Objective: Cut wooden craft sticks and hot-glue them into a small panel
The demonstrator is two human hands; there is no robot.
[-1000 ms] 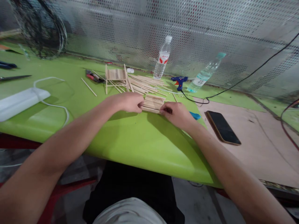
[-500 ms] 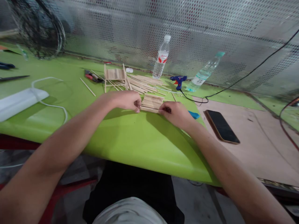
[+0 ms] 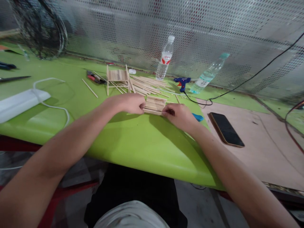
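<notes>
A small flat panel of thin wooden sticks (image 3: 155,105) lies on the green tabletop in front of me. Its left end is pinched by my left hand (image 3: 134,103), fingers closed. At the near right corner my right hand (image 3: 177,114) grips the panel between thumb and fingers. Behind the panel are a pile of loose wooden sticks (image 3: 148,85) and a little stick-built frame (image 3: 117,76) standing on legs. A blue glue gun (image 3: 182,83) rests to the right of the pile.
Two plastic bottles, one clear (image 3: 164,58) and one greenish and tilted (image 3: 210,74), stand by the perforated metal screen. A phone (image 3: 226,129) lies at right. Pliers (image 3: 95,77), a white power strip (image 3: 22,103) and a fan (image 3: 39,30) are at left.
My left fingers have curled in more tightly at the panel's left end. My right hand keeps its place on the right corner; the view has shifted very slightly.
</notes>
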